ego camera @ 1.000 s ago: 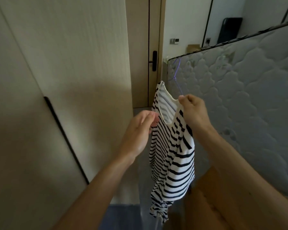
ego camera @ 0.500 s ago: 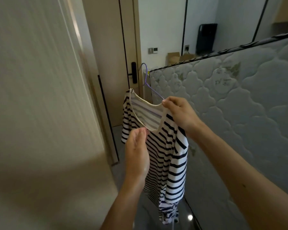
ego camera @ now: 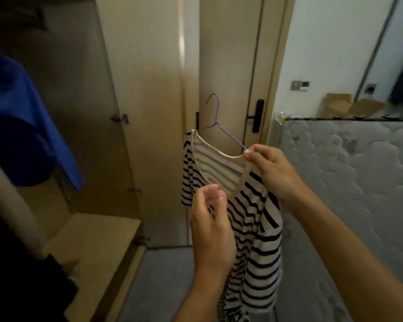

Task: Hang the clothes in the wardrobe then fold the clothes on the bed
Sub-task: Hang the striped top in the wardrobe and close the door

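Observation:
A black-and-white striped shirt (ego camera: 254, 233) hangs on a thin purple wire hanger (ego camera: 219, 122) in front of me, its hook pointing up. My right hand (ego camera: 272, 173) pinches the shirt's neckline and the hanger's right arm together. My left hand (ego camera: 209, 228) is at the front of the neckline, fingers curled close to the fabric; whether it grips the cloth is unclear. The wardrobe (ego camera: 79, 112) stands open on the left.
A blue garment (ego camera: 26, 126) hangs inside the wardrobe, with dark clothing (ego camera: 21, 287) at the lower left and a wooden shelf (ego camera: 98, 233) below. The wardrobe door (ego camera: 154, 112) stands open ahead. An upright mattress (ego camera: 358, 182) fills the right. Cardboard boxes (ego camera: 349, 105) lie behind it.
My view has turned left, bringing the open wardrobe and the blue garment into sight. Both hands kept the shirt and hanger in front of me; the left hand stayed near the neckline.

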`<state>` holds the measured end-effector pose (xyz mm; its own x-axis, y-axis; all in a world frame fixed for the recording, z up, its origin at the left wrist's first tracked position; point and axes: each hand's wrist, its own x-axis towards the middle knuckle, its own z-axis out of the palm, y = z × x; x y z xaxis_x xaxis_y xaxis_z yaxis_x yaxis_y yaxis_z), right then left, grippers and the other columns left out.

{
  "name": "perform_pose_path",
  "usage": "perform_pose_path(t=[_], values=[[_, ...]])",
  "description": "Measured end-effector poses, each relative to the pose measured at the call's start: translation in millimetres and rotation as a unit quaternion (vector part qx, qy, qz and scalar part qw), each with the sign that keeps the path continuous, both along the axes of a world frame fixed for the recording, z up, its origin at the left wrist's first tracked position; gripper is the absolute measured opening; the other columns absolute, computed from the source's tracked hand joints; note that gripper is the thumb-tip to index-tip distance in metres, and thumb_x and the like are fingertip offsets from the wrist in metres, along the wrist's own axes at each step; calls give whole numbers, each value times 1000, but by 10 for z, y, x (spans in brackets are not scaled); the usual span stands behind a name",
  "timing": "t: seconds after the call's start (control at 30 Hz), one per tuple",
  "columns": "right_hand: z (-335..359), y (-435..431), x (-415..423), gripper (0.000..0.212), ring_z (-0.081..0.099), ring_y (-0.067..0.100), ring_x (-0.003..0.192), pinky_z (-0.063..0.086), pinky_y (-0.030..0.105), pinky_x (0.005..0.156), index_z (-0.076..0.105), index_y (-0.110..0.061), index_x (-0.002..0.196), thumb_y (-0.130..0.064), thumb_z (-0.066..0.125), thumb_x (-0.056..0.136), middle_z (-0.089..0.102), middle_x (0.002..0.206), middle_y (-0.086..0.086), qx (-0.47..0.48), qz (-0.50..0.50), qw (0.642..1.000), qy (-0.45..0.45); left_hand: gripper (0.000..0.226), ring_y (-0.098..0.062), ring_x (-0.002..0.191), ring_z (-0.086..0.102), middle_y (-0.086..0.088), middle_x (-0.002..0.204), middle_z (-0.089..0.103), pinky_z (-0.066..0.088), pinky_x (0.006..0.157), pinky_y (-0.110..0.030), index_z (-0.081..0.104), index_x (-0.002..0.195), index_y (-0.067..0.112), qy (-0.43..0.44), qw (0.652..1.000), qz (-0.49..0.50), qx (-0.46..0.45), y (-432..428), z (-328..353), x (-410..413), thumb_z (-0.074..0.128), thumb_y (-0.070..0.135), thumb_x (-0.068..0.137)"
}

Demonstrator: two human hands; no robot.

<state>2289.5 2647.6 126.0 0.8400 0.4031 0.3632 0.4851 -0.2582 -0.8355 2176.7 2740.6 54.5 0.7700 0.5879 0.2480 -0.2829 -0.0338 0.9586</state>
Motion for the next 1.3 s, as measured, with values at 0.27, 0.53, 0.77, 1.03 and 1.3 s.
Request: perform_pose_path(t=[0.27, 0.53, 0.77, 1.03, 1.3], values=[[464, 346, 1061, 31, 58, 8, 60, 45, 29, 63, 65, -13, 81, -28, 49, 102, 62, 65, -4, 2, 156, 987, 40, 23, -4, 93, 61, 7, 98, 66, 49, 77, -17, 63, 101, 31, -6, 981, 195, 3, 493, 472, 791, 40, 38, 104], [842, 1389, 1897, 32, 50, 18, 72, 35, 36, 69, 64, -7, 77, -26, 55, 101, 54, 67, 1, 19, 238, 971, 22, 27, -1, 90, 63, 14, 97, 66, 51, 78, -21, 63, 99, 35, 34, 961, 271, 50, 1290, 735, 1083, 40, 49, 101], [1077, 2746, 2411, 28, 57, 17, 94, 40, 40, 91, 70, -13, 81, -31, 59, 99, 65, 85, -2, 26, 265, 964, 16, 31, 7, 78, 60, 17, 84, 67, 47, 70, -13, 66, 95, 26, -10, 948, 303, 99, 2442, 994, 1370, 39, 40, 104], [1478, 4128, 2833, 27, 55, 23, 82, 43, 34, 79, 69, -5, 87, -27, 58, 99, 59, 84, 11, 36, 286, 958, 11, 37, -16, 101, 64, -1, 103, 69, 47, 86, -31, 69, 97, 25, 3, 950, 302, 80, 3554, 1234, 1770, 37, 41, 105], [2004, 5621, 3154, 34, 56, 24, 78, 55, 46, 85, 69, 7, 102, -25, 56, 100, 68, 92, 30, 42, 335, 941, -19, 39, -12, 101, 66, 1, 103, 71, 45, 82, -26, 72, 95, 28, -7, 931, 355, 88, 4351, 1512, 2052, 39, 47, 102]])
